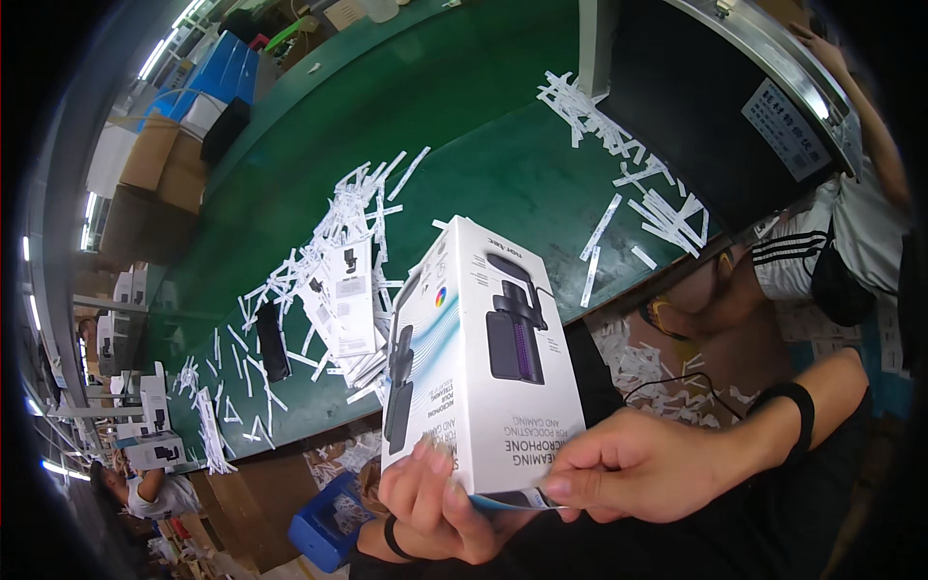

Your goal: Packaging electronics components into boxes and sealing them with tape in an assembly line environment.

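Note:
A white cardboard box (pixel 466 358) printed with a picture of a black microphone is tilted in front of me. My left hand (pixel 430 503) is closed around its lower left side, fingers wrapped on the near corner. At the near end, my right hand (pixel 648 469) pinches the edge of the box's end flap between thumb and fingers. That end stands partly open, with a dark gap by the right fingertips. What is inside the box is hidden. Just behind the box lies a stack of printed leaflets (pixel 353 309) on the green table.
White paper strips (pixel 350 208) lie heaped on the green table (pixel 454 184), with a black strip-like object (pixel 273 343) beside them. A dark machine (pixel 696 106) stands at the far right. A blue bin (pixel 324 527) sits below the table edge. Another person's arm (pixel 875 135) shows at right.

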